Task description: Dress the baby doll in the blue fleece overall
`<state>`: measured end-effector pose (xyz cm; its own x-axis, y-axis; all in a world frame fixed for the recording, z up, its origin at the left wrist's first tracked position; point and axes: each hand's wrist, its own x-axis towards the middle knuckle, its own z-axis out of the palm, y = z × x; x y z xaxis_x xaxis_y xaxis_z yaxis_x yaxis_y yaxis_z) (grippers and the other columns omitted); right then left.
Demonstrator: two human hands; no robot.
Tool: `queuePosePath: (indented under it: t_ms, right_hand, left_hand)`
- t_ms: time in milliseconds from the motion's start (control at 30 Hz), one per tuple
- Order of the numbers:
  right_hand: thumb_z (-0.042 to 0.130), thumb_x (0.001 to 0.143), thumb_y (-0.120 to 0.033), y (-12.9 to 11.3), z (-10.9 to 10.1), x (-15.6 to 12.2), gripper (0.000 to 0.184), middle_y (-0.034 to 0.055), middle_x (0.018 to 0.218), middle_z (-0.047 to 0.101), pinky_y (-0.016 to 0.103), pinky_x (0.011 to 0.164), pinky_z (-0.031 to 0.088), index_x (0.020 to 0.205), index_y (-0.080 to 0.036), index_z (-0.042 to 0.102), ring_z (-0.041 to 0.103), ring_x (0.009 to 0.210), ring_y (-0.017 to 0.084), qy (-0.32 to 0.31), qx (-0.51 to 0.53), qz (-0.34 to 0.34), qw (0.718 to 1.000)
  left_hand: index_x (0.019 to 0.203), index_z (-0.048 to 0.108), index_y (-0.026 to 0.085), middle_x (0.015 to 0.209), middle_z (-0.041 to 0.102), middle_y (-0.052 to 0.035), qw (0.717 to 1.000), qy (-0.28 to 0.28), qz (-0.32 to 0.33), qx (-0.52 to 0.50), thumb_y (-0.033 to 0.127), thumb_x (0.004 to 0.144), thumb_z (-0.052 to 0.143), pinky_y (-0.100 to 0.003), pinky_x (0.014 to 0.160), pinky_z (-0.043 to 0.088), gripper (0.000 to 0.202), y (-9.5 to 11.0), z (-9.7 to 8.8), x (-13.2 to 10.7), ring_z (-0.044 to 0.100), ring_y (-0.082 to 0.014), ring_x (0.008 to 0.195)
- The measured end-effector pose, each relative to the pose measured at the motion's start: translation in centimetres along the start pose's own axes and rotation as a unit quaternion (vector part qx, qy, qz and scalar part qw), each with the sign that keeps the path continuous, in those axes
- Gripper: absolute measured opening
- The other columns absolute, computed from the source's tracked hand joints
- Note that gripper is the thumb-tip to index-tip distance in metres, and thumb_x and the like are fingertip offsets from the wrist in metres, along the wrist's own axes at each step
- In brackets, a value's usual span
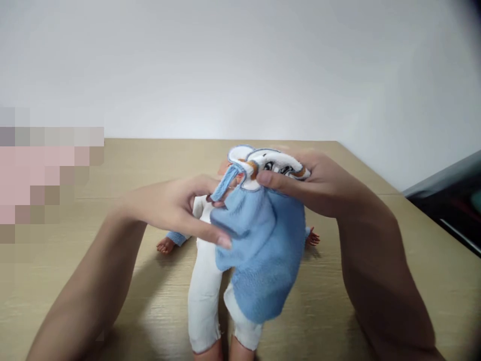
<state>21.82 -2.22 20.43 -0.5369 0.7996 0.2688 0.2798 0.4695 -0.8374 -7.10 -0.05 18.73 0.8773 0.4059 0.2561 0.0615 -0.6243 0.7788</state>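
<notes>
A doll lies on the table, its feet end towards me, in white leggings (205, 301) and with blue-cuffed sleeves. Its face is hidden behind the cloth and my hands. Over its body hangs a soft blue doll's garment (278, 250) with a strap and a white animal-face patch (268, 163) at the top. My right hand (319, 180) pinches the patch edge, thumb in front and fingers behind. My left hand (173, 205) is at the strap (224, 183), its fingers behind the cloth and its thumb on the blue front. One doll hand (165, 245) shows beside the leggings.
The wooden table (376, 281) reaches back to a pale wall (233, 70). A dark object (451, 200) stands beyond the table's right edge. A pixelated patch hides the left side of the view.
</notes>
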Motion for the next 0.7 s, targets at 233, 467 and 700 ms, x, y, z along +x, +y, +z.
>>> queuePosePath:
  t_ms: [233,467,700]
  right_hand:
    - [0.081,0.103,-0.061,0.4,0.9,0.3,0.047,0.0074,0.126,0.085,0.042,0.111,0.062,0.134,-0.026,0.083,0.076,0.127,0.033,0.055,0.118,0.07,0.989]
    - [0.096,0.09,-0.045,1.8,0.5,1.2,0.035,0.0052,0.112,0.086,0.032,0.089,0.068,0.111,-0.02,0.084,0.081,0.109,0.027,-0.267,0.14,0.084,0.95]
    - [0.095,0.091,-0.053,2.4,1.2,1.0,0.047,0.0076,0.138,0.082,0.042,0.109,0.064,0.126,-0.023,0.084,0.075,0.131,0.034,-0.085,0.186,0.064,0.977]
  left_hand:
    - [0.115,0.08,0.027,0.104,0.076,-0.0038,0.976,0.21,-0.006,-0.063,0.046,0.11,0.073,-0.027,0.079,0.061,0.021,-1.7,0.0,0.2,0.072,-0.0205,0.094]
    - [0.096,0.07,0.023,0.082,0.062,0.0013,0.954,0.275,-0.036,-0.114,0.054,0.107,0.077,-0.02,0.059,0.05,0.034,-1.7,0.8,0.8,0.061,-0.0133,0.071]
    - [0.125,0.077,0.019,0.109,0.085,-0.0066,0.98,0.006,0.003,-0.198,0.029,0.097,0.088,-0.028,0.078,0.07,0.032,-1.6,-0.3,-0.2,0.083,-0.0263,0.098]
